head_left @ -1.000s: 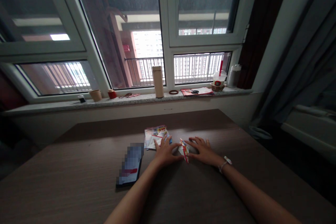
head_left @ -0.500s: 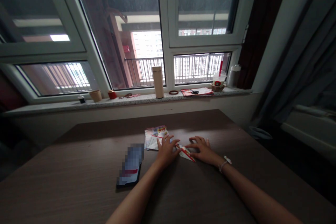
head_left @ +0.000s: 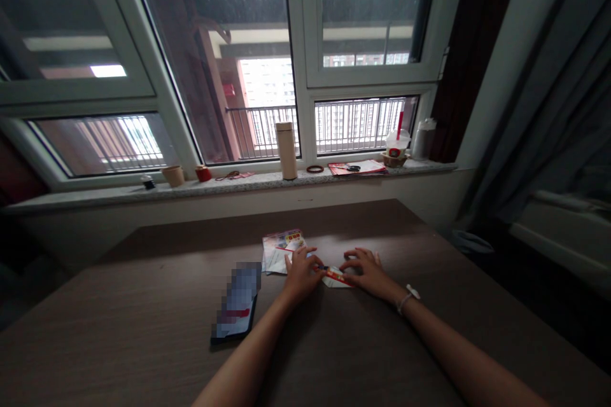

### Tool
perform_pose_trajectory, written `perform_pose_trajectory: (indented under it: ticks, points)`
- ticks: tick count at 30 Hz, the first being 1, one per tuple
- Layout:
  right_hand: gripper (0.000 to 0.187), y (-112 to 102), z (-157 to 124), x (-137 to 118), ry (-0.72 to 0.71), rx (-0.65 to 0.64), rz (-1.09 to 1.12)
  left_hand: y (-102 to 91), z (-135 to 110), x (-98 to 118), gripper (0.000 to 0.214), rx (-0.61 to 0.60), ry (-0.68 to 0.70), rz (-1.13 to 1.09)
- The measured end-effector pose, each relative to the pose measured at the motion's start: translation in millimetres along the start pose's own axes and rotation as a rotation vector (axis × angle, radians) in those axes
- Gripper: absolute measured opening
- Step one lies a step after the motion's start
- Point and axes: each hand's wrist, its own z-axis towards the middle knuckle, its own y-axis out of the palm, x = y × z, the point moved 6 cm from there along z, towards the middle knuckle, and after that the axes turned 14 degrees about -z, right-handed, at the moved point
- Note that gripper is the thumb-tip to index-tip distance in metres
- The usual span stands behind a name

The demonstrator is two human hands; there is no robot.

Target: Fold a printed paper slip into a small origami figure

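A small folded piece of printed paper [head_left: 335, 277], white with a red edge, lies flat on the dark wooden table [head_left: 143, 331]. My left hand [head_left: 300, 272] presses on its left end with fingers curled close together. Its right end is under the bent fingertips of my right hand [head_left: 366, 272], whose wrist carries a white band. Just behind my left hand lies a small stack of colourful printed leaflets [head_left: 281, 248].
A phone [head_left: 237, 301] lies on the table left of my left forearm. The window sill holds a tall beige flask [head_left: 287, 150], a paper cup [head_left: 174, 174], a small red pot [head_left: 203, 172], red papers with scissors [head_left: 356, 167] and a drink cup with a red straw [head_left: 397, 144]. A curtain hangs right.
The folded paper stood up between my hands a second ago; it has been laid over and pressed flat. Both hands shifted slightly toward each other over it.
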Motion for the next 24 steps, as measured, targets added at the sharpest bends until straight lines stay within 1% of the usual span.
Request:
perform_pose_trajectory:
  ticks: [4,10,14,16,20,22,24]
  points:
    - [0.020,0.7,1.8,2.4,0.010,0.039,0.044,-3.5,1.9,0.8,0.007,0.043,-0.028,-0.038]
    - [0.014,-0.2,3.5,6.4,0.007,0.134,0.112,-3.7,0.6,2.3,0.009,0.101,0.018,-0.034]
    - [0.014,-3.5,5.2,9.0,0.008,0.200,0.149,-2.7,-0.3,0.4,0.009,0.129,0.035,-0.030]
    - [0.015,-5.1,6.6,11.2,0.013,0.235,0.179,-2.7,-0.3,-0.6,0.014,0.141,0.036,-0.034]
    - [0.016,-10.3,7.8,16.3,0.022,0.323,0.234,-3.9,0.2,-0.2,0.032,0.158,0.047,-0.028]
    - [0.016,-15.6,6.2,16.6,0.011,0.386,0.220,-4.5,0.3,0.6,0.037,0.162,0.048,-0.021]
    - [0.016,-21.0,3.6,12.7,-0.035,0.426,0.174,-4.5,0.1,1.3,0.038,0.163,0.047,-0.016]
